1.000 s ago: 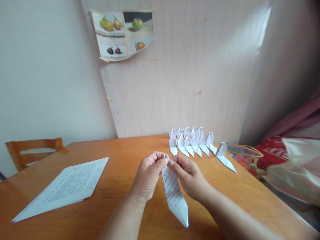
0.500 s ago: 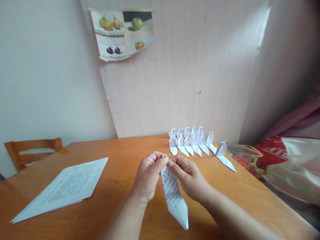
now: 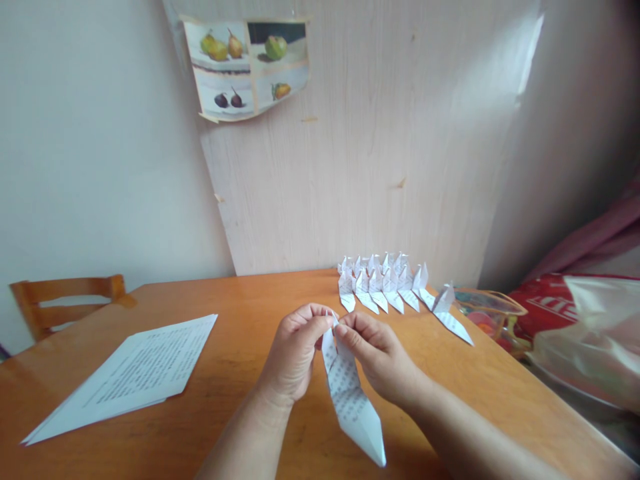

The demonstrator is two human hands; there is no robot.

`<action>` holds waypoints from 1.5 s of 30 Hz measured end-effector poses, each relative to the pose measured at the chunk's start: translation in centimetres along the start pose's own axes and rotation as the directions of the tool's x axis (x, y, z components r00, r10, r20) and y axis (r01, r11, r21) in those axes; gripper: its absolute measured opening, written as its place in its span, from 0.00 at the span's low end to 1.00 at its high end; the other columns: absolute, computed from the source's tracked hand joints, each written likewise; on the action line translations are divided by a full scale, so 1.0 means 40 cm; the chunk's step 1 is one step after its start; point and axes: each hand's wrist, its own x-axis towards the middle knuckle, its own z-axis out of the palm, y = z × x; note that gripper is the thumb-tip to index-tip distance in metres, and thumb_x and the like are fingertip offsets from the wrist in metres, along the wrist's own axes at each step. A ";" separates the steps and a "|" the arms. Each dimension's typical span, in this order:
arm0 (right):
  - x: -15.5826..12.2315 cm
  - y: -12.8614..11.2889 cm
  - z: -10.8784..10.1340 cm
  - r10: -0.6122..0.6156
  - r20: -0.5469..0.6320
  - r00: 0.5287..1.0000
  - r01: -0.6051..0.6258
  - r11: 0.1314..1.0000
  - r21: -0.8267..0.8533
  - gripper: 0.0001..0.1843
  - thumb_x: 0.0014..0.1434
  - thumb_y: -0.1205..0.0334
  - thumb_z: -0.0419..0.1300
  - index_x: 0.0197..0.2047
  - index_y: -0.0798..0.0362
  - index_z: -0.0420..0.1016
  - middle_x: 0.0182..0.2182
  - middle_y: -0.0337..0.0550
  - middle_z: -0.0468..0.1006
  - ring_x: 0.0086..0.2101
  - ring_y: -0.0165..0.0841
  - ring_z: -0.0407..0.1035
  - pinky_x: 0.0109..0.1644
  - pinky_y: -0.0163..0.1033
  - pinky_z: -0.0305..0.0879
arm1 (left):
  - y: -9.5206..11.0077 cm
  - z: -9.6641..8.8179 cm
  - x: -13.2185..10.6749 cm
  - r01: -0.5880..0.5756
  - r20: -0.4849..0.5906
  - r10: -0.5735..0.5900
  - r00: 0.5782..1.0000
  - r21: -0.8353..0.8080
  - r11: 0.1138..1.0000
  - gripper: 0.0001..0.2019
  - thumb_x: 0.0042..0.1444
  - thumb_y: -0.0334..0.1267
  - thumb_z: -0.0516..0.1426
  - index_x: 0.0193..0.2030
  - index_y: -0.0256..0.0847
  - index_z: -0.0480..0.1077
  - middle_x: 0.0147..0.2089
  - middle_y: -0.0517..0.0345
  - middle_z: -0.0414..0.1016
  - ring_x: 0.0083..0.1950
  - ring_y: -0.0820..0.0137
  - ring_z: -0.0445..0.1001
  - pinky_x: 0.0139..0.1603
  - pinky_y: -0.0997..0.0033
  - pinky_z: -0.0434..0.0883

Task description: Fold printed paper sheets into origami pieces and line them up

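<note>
A folded paper crane (image 3: pixel 353 397), made from printed white paper, hangs between my hands above the table. My left hand (image 3: pixel 296 353) pinches one of its two narrow points from the left. On the other side my right hand (image 3: pixel 373 353) pinches it with thumb and forefinger, close to the same upper end. The wide pointed end of the paper hangs down toward me, slightly to the right. Several finished paper cranes (image 3: pixel 387 293) stand in rows at the far right of the table, and a single paper crane (image 3: pixel 453 315) sits a little apart from them.
A stack of printed sheets (image 3: pixel 145 373) lies on the left of the wooden table (image 3: pixel 235 373). Behind is a wooden chair (image 3: pixel 70 297). Clear and red plastic bags (image 3: pixel 590 333) sit beyond the right edge. A fruit picture (image 3: pixel 250 70) is taped to the board.
The lower tip of the held paper has swung slightly right and down. Both hands keep their pinch in nearly the same place.
</note>
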 end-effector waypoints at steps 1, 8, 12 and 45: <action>0.000 0.000 0.000 0.000 0.001 1.000 0.000 1.000 0.003 0.17 0.66 0.49 0.57 0.34 0.54 0.67 0.24 0.35 0.64 0.25 0.26 0.56 0.29 0.34 0.55 | -0.001 -0.001 0.000 0.000 0.002 0.000 1.000 0.001 1.000 0.07 0.54 0.38 0.60 0.31 0.36 0.69 0.27 0.60 0.67 0.28 0.74 0.64 0.30 0.74 0.61; 0.000 -0.003 0.003 0.009 -0.004 1.000 -0.009 1.000 0.018 0.17 0.66 0.49 0.58 0.33 0.54 0.67 0.24 0.34 0.65 0.25 0.26 0.57 0.29 0.34 0.56 | -0.014 -0.002 0.001 -0.026 -0.029 0.026 0.999 -0.006 1.000 0.07 0.54 0.38 0.61 0.31 0.37 0.69 0.27 0.61 0.68 0.28 0.74 0.65 0.30 0.74 0.61; 0.000 -0.003 0.003 0.008 -0.012 1.000 -0.008 1.000 0.016 0.17 0.65 0.49 0.59 0.33 0.54 0.67 0.24 0.34 0.65 0.25 0.25 0.57 0.29 0.33 0.56 | -0.022 0.001 0.001 -0.054 -0.055 0.053 0.997 -0.010 0.998 0.08 0.54 0.39 0.61 0.31 0.37 0.69 0.27 0.61 0.68 0.28 0.74 0.65 0.29 0.74 0.62; 0.012 -0.004 -0.013 -0.123 -0.178 0.976 0.111 0.991 -0.075 0.13 0.63 0.52 0.61 0.33 0.51 0.72 0.27 0.37 0.69 0.30 0.30 0.61 0.35 0.37 0.58 | -0.014 0.007 0.003 -0.105 -0.035 0.110 0.993 0.120 0.987 0.14 0.59 0.48 0.59 0.33 0.38 0.69 0.29 0.62 0.66 0.32 0.74 0.63 0.35 0.74 0.62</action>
